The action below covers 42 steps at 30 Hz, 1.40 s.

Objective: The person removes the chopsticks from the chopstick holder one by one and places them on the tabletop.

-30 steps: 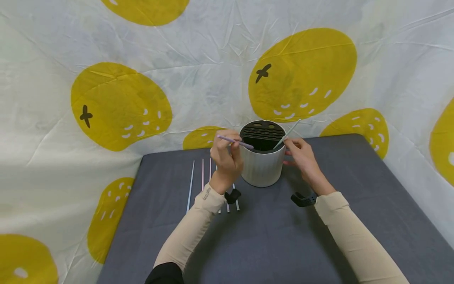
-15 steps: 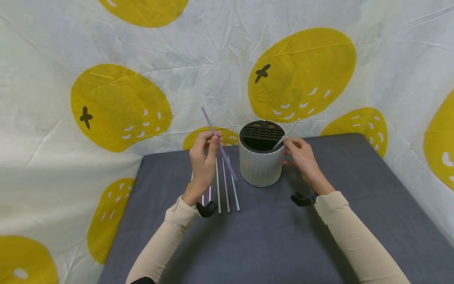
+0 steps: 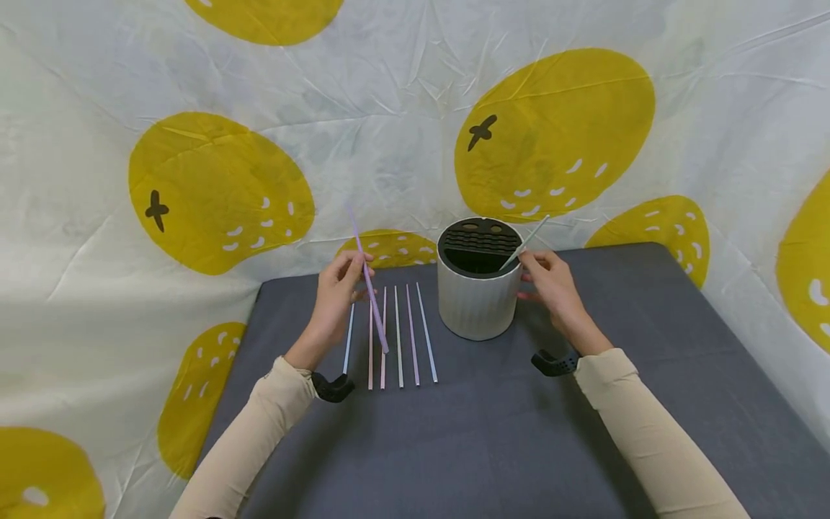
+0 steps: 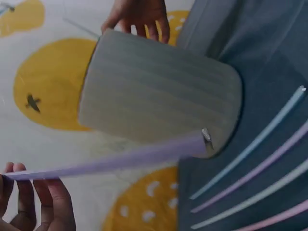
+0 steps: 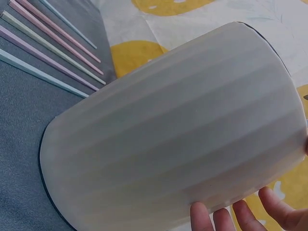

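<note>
My left hand (image 3: pixel 332 297) holds a purple chopstick (image 3: pixel 371 292) between thumb and fingers, tilted above the left side of the table. In the left wrist view its thick end, capped in metal, overlaps the holder. My right hand (image 3: pixel 551 292) grips a ribbed, pale utensil holder (image 3: pixel 478 310) at its right rim, fingers (image 5: pixel 199 216) against the wall. A pale green chopstick (image 3: pixel 530 238) leans out of the holder's dark opening beside that hand. Several pastel chopsticks (image 3: pixel 398 339) in blue, pink, green and purple lie side by side to the left of the holder.
A dark grey cloth covers the table (image 3: pixel 480 432). Behind it hangs a white sheet (image 3: pixel 376 158) printed with yellow fruit shapes. The holder has a black slotted insert (image 3: pixel 481 238) at the back of its top.
My left hand has moved left, away from the holder's opening, and the purple chopstick has swung from nearly level to steep. The right hand and the holder have stayed put.
</note>
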Motion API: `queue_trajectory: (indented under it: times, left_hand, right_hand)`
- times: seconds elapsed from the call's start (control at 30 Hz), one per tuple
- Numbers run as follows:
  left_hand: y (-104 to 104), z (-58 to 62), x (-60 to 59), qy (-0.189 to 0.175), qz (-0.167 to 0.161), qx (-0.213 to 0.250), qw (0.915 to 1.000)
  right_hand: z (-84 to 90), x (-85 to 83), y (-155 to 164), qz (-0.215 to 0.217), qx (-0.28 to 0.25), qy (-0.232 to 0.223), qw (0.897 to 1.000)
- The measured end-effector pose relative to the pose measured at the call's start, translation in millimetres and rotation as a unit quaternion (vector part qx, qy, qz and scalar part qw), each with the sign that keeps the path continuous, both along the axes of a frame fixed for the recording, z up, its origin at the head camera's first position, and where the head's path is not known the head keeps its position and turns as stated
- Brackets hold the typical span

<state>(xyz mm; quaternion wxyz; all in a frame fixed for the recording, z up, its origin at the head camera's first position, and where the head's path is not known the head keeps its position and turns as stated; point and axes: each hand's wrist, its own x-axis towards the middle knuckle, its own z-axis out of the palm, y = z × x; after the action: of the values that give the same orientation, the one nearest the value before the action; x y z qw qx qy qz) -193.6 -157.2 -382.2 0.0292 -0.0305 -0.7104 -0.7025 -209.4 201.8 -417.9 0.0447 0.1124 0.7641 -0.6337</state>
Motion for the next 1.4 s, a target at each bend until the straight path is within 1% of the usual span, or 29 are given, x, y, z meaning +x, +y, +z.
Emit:
queue_trajectory:
  times: [0.07, 0.13, 0.23, 0.33, 0.4, 0.47, 0.57, 0.7, 0.8, 0.9, 0.97, 1.03, 1.13, 1.17, 1.23, 1.3, 1.4]
  left_hand:
    - [-9.3, -5.3, -4.9, -0.042, -0.004, -0.005, 0.9991]
    - [-17.4, -11.3, -9.1, -0.077, 0.001, -0.01, 0.997]
    - [-28.8, -20.7, -14.7, -0.12, 0.005, -0.025, 0.9924]
    - [-37.9, -29.4, -18.0, -0.161, 0.008, -0.043, 0.986]
    - [-44.9, -36.6, -20.3, -0.184, 0.011, -0.059, 0.9811]
    - [-52.2, -44.9, -22.7, -0.205, 0.016, -0.066, 0.9765]
    - [-64.9, -58.1, -25.9, -0.237, 0.032, -0.062, 0.969]
    - [-79.6, -72.3, -27.2, -0.28, 0.058, -0.04, 0.9574]
    - [-88.0, -81.8, -27.5, -0.298, 0.07, -0.044, 0.9509]
    - [-94.8, -91.8, -27.4, -0.3, 0.082, -0.058, 0.9485]
    - [-98.8, -99.0, -26.7, -0.292, 0.092, -0.074, 0.949]
    - [-102.9, -107.4, -25.2, -0.275, 0.103, -0.105, 0.95]
    - [-107.5, -120.5, -21.0, -0.246, 0.118, -0.164, 0.9479]
    - [-108.5, -124.7, -19.4, -0.236, 0.123, -0.187, 0.9457]
    - [-109.3, -132.2, -16.4, -0.218, 0.133, -0.232, 0.9386]
    - [-108.7, -138.2, -14.1, -0.2, 0.136, -0.269, 0.9323]
    - [-106.8, -144.9, -12.8, -0.17, 0.143, -0.324, 0.9197]
  right_hand:
    - [0.6, 0.2, 0.2, 0.0, 0.0, 0.002, 1.0]
    - [1.2, 0.4, 0.1, 0.002, 0.001, 0.002, 1.0]
    - [1.4, 0.5, -0.2, 0.005, 0.005, 0.001, 1.0]
    - [0.8, 0.3, 0.0, 0.005, 0.009, 0.0, 1.0]
    - [0.5, 0.3, 0.3, 0.004, 0.008, 0.001, 1.0]
    - [-0.5, 0.1, 0.8, 0.003, 0.007, -0.001, 1.0]
    - [-1.0, 0.2, 1.2, 0.002, 0.006, 0.0, 1.0]
    - [-1.3, -0.1, 0.9, 0.005, 0.005, -0.001, 1.0]
    - [-1.3, -0.4, 0.5, 0.006, 0.003, -0.003, 1.0]
    - [-1.5, -0.7, 1.2, 0.008, 0.001, 0.0, 1.0]
    - [-1.1, -0.6, 1.3, 0.009, 0.0, 0.002, 1.0]
    - [-1.0, -0.4, 1.4, 0.009, -0.001, 0.003, 1.0]
    - [-1.4, 0.0, 0.8, 0.009, 0.002, 0.003, 1.0]
    - [-1.8, -0.2, 0.7, 0.009, 0.003, 0.003, 1.0]
    - [-2.5, -0.6, 0.4, 0.008, 0.004, 0.003, 1.0]
    - [-2.6, -0.8, 0.2, 0.007, 0.006, 0.004, 1.0]
    - [-2.5, -1.0, 0.2, 0.002, 0.009, 0.002, 1.0]
